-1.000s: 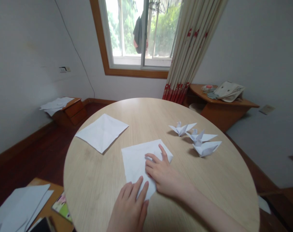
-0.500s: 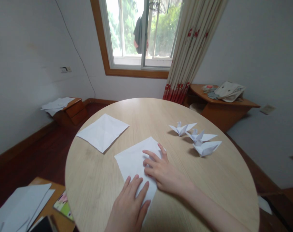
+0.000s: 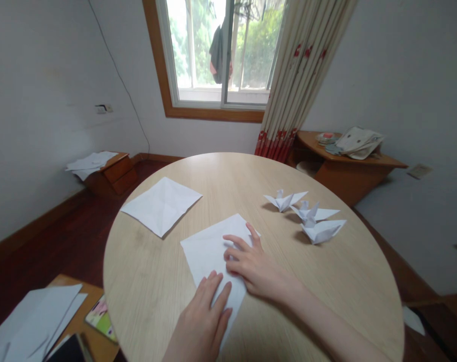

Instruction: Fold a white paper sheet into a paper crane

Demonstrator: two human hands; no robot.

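A folded sheet of white paper [image 3: 204, 246] lies on the round wooden table, its near end partly hidden under my hands. My left hand [image 3: 204, 314] rests on the sheet's lower left part, fingers stretched out and pressing it down. Across the upper right part lies my right hand [image 3: 247, 261], its fingers spread and slightly bent, touching the paper. Neither hand grips anything. To the far left is a second white sheet [image 3: 162, 206], opened out with crease lines. Three folded paper cranes [image 3: 283, 201] stand close together on the right.
The round table [image 3: 228, 168] has a low stand at its lower left, holding loose white sheets [image 3: 32, 314], a colourful booklet or phone [image 3: 102, 319] and a dark object [image 3: 68, 349]. A corner desk [image 3: 349, 168] with a cloth bag [image 3: 360, 142] is at the back right, beside a curtain [image 3: 292, 85].
My left hand has shifted slightly up and right along the paper. The right hand stays nearly in place, and the whole view has moved a little.
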